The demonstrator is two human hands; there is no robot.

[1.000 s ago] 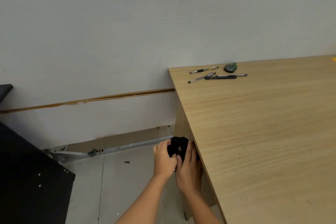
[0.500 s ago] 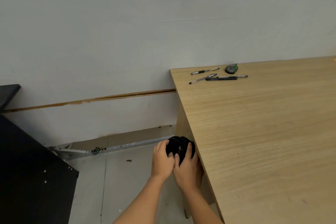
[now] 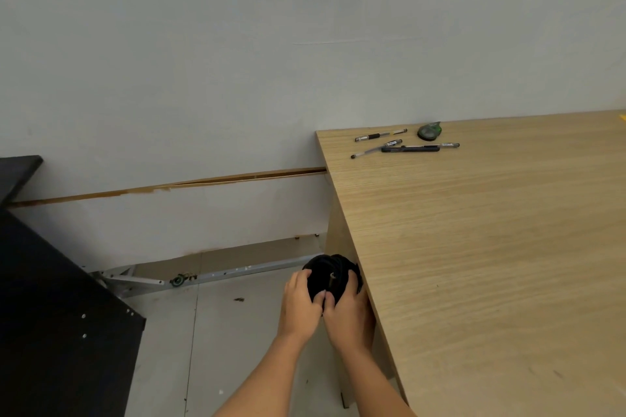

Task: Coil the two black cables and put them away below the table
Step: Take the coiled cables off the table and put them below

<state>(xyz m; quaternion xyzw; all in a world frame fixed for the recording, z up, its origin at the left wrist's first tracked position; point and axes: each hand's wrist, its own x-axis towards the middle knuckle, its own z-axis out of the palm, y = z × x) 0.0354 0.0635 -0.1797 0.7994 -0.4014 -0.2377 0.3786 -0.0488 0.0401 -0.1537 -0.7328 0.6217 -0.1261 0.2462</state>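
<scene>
Fingers [image 3: 302, 278] of my left hand [image 3: 299, 303] and right hand [image 3: 350, 315] curl round the coiled black cables [image 3: 325, 269], thumbs touching, bundle just beside the table [image 3: 474, 247] edge, below top level. Est. light, soft, springy: grip across all loops so none slips. Coil approx. round, no clear long axis; metal plug tip [image 3: 333, 278] faces up toward me.

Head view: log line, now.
left hand: grips cable coil | right hand: grips cable coil | cable coil: beside table edge, not yet stowed

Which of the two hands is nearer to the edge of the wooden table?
Right. The right hand is just beside the table edge, holding the black cable coil; the left hand holds the coil's other side, farther off.
</scene>
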